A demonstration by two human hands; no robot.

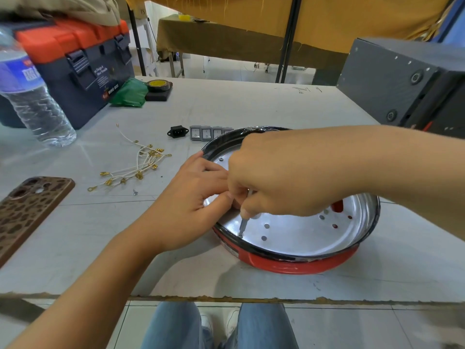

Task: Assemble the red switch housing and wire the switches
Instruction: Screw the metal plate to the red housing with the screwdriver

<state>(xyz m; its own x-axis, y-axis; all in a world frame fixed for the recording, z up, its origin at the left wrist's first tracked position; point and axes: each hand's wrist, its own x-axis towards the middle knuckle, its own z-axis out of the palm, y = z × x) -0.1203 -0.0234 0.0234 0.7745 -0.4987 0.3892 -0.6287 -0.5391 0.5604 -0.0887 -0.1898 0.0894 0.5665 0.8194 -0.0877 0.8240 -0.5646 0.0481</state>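
Bare forearms, no sleeves; light blue jeans (173,326); white shoes (232,321) below table edge.

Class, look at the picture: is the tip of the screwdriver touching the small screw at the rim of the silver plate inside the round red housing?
Touching. The head view shows the screwdriver tip seated on the screw, with no gap.

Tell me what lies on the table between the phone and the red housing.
In the head view: the wire bundle, a loose screw and the left hand.
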